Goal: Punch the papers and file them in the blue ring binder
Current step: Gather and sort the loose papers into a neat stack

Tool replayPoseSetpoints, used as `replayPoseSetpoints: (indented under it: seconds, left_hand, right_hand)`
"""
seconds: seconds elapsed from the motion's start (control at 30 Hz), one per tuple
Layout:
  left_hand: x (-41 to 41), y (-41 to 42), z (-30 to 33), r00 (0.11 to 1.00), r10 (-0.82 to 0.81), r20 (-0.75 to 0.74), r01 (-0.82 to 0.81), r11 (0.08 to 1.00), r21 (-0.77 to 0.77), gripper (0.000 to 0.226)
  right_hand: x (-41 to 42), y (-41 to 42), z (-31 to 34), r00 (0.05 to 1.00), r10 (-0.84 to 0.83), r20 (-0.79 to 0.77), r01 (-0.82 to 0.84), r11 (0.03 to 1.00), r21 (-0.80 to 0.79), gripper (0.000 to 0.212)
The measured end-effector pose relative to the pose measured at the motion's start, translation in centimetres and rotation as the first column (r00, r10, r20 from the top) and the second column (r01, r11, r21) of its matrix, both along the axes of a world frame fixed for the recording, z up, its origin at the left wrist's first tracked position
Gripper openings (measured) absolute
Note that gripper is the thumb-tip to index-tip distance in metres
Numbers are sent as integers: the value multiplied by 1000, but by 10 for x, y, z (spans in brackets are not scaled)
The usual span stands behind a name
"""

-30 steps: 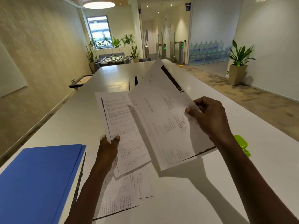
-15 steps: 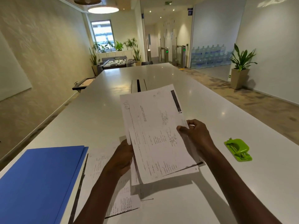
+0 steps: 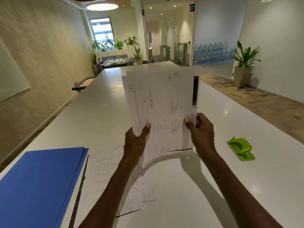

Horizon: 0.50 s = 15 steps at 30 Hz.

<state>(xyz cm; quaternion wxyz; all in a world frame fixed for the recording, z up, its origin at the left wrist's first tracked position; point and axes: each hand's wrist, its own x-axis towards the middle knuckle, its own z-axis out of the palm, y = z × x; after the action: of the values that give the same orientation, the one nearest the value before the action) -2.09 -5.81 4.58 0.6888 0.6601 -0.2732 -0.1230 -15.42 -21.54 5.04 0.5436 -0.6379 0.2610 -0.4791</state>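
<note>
- Head view: two sheets held apart a second ago are now squared into one upright stack of papers [image 3: 162, 111] — left hand [image 3: 135, 142] pinching its lower left edge, right hand [image 3: 201, 130] gripping the lower right.
- Loose sheets [image 3: 113, 178] lie on the surface [image 3: 189, 195] at 6 o'clock.
- Blue ring binder [image 3: 39, 183] sits closed at 8 o'clock; green punch [image 3: 241, 148] at 4 o'clock — probably punching comes next.

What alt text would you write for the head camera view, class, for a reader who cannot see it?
A person's left hand and right hand hold a stack of printed papers upright above a long white table. A closed blue ring binder and more loose sheets lie to the left, a green hole punch to the right.
</note>
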Motion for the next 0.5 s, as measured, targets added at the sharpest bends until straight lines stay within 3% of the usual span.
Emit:
replayPoseSetpoints:
  seconds: [0.3, 0.5]
  left_hand:
    - [-5, -4, -20, 999, 45, -28, -42, 995, 89, 36]
    - [-4, -6, -23, 997, 78, 9, -79, 987, 140, 22]
  right_hand:
    - [2, 1, -26, 995, 78, -65, -79, 997, -5, 17]
    - [6, 2, -25, 994, 28, -110, -34, 998, -47, 22]
